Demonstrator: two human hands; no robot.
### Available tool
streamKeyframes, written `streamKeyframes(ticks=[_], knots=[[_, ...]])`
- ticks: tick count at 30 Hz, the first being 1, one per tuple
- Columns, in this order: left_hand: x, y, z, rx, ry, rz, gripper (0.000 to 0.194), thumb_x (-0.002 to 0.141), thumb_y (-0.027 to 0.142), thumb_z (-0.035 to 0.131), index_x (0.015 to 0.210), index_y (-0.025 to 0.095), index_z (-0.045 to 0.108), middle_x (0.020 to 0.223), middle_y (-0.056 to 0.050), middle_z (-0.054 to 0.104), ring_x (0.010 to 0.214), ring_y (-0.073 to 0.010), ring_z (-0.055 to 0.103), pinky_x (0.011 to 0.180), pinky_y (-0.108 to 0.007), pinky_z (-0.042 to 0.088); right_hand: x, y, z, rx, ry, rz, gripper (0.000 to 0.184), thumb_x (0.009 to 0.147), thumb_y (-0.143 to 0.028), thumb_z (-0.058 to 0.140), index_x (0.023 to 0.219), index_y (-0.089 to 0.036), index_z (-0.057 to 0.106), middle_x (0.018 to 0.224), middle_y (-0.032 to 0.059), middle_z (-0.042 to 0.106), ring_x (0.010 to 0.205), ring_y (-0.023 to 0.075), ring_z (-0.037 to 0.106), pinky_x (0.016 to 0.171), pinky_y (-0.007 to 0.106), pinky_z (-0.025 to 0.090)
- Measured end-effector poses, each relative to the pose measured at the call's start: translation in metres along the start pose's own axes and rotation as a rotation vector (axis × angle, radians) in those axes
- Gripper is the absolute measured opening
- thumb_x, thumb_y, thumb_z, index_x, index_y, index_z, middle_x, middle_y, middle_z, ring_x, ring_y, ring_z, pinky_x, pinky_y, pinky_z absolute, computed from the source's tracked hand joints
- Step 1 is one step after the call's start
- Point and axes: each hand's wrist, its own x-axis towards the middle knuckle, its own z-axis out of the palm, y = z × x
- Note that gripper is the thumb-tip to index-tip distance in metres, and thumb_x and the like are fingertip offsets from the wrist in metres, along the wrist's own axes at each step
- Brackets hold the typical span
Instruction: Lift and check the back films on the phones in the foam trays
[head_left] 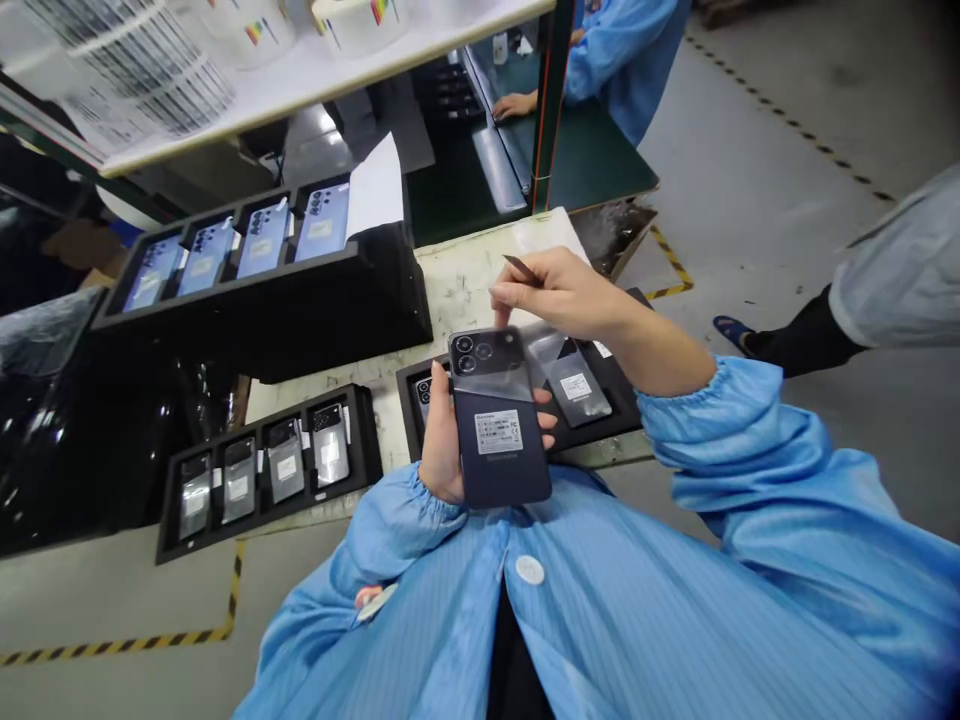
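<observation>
My left hand (442, 445) is wrapped round a dark smartphone (502, 470), its back facing up. That back carries a white printed label (498, 431) and a three-ring camera block, with a clear film over its upper part. Just beyond the phone's top edge, my right hand (562, 290) is closed in a pinch on a thin dark pointed strip (519, 266); its exact kind is unclear. Below both hands lies a black tray (622, 425) with phones in it, one grey phone (581, 385) bearing a white label. My left hand and the held phone hide part of this tray.
At left, another black tray (367, 430) holds several labelled phones. Behind it, stacked black trays (337, 310) carry several blue phones and a white sheet (375, 190). A shelf (450, 40) with label rolls overhangs the bench. A co-worker's sleeve (619, 50) shows beyond; another person's leg (806, 335) is right.
</observation>
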Motion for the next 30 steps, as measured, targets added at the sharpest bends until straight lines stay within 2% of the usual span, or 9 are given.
streamKeyframes(ticks=[3,8,12,17,20,27,30], knots=[[-0.002,0.001,0.004,0.007,-0.007,-0.035,0.104,0.069,0.089,0.023,0.110,0.001,0.063,0.093,-0.018,0.068,0.084,-0.0270,0.066,0.084,-0.039,0.049,0.007,0.008,0.002,0.037,0.024,0.019,0.019,0.091,-0.012,0.049,0.075,-0.006,0.057,0.063,-0.0041,0.055,0.064,0.0030,0.054,0.069,0.018,0.042],[-0.002,0.000,0.010,-0.006,-0.026,-0.070,0.107,0.070,0.088,0.021,0.114,-0.001,0.060,0.097,-0.020,0.067,0.086,-0.0280,0.066,0.086,-0.040,0.047,0.012,0.020,0.000,0.120,0.027,0.104,0.018,0.092,-0.011,0.049,0.077,-0.005,0.056,0.062,-0.0031,0.053,0.055,0.0015,0.046,0.056,0.015,0.036],[0.000,-0.002,0.008,-0.036,-0.071,-0.055,0.102,0.074,0.085,0.021,0.116,0.001,0.060,0.101,-0.020,0.067,0.088,-0.0273,0.065,0.087,-0.041,0.047,0.011,0.023,0.001,0.143,0.034,0.135,0.019,0.093,-0.013,0.047,0.078,-0.005,0.056,0.055,-0.0055,0.050,0.049,0.0005,0.042,0.053,0.014,0.035],[0.003,-0.001,0.005,-0.059,-0.093,-0.051,0.101,0.075,0.084,0.021,0.117,0.001,0.060,0.104,-0.020,0.066,0.090,-0.0278,0.065,0.088,-0.041,0.047,0.009,0.020,0.002,0.173,0.045,0.140,0.019,0.092,-0.013,0.048,0.078,-0.004,0.056,0.061,-0.0029,0.054,0.053,0.0008,0.047,0.057,0.015,0.038],[0.003,-0.001,0.005,-0.064,-0.085,-0.060,0.103,0.075,0.084,0.018,0.116,0.000,0.060,0.102,-0.020,0.066,0.089,-0.0279,0.065,0.087,-0.040,0.047,0.007,0.018,0.002,0.196,0.044,0.132,0.019,0.093,-0.017,0.050,0.080,-0.004,0.056,0.066,-0.0017,0.056,0.057,0.0013,0.049,0.055,0.014,0.036],[0.002,0.000,0.008,-0.050,-0.009,-0.128,0.107,0.071,0.087,0.019,0.116,-0.001,0.058,0.097,-0.021,0.067,0.086,-0.0287,0.066,0.085,-0.040,0.048,0.004,0.015,0.002,0.236,0.019,0.150,0.024,0.094,-0.026,0.049,0.084,-0.005,0.057,0.066,-0.0028,0.060,0.056,-0.0002,0.051,0.051,0.010,0.031],[0.004,0.000,0.011,-0.056,0.016,-0.073,0.100,0.073,0.085,0.023,0.115,0.002,0.059,0.104,-0.019,0.066,0.089,-0.0286,0.065,0.086,-0.042,0.048,-0.002,0.003,0.008,0.267,-0.046,0.149,0.026,0.094,-0.029,0.047,0.086,-0.006,0.057,0.060,-0.0050,0.058,0.050,-0.0010,0.050,0.050,0.010,0.033]])
